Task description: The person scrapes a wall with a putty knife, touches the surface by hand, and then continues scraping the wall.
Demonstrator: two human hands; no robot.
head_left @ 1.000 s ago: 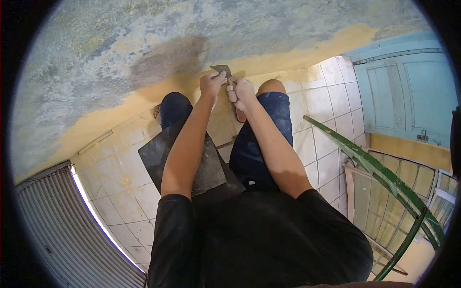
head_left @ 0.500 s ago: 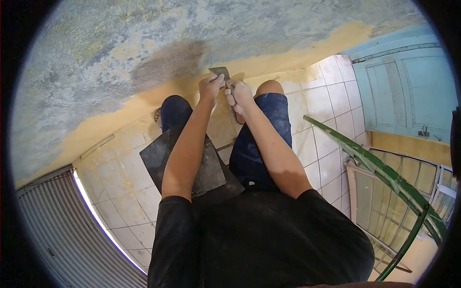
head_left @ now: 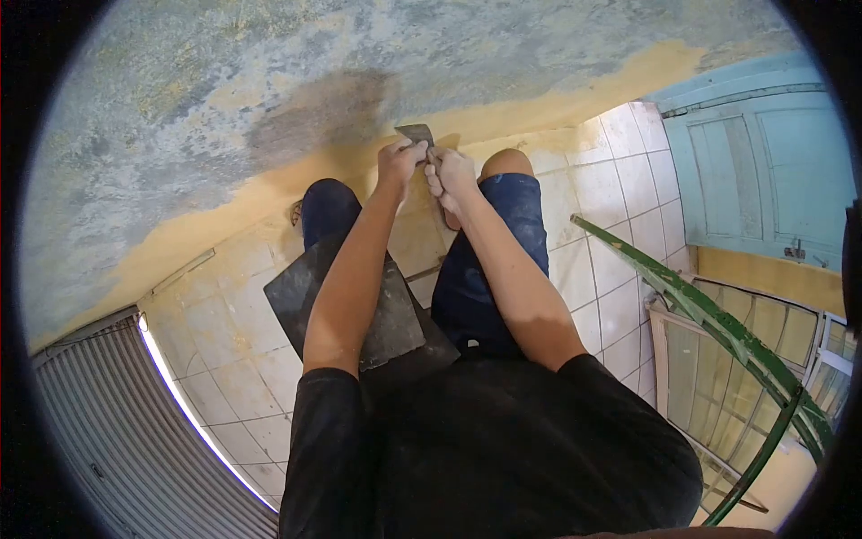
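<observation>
Close to the foot of the wall, a putty knife is held with its flat dark blade angled up and to the left. My right hand is closed around its handle. At the lower part of the blade, my left hand pinches with thumb and fingers. Behind the hands rises the wall, mottled grey-blue above a yellow band, with a brownish patch left of the knife. Dark, flat sheets lie beneath my left forearm, beside my lap.
White floor tiles spread around my bent legs. A green metal bar with peeling paint slants in from the right. Beyond it stand a light-blue door and a framed window panel. A ribbed shutter is at lower left.
Almost nothing differs. Both hands and the putty knife appear a few pixels farther right, along with most of the scene; the grips are the same.
</observation>
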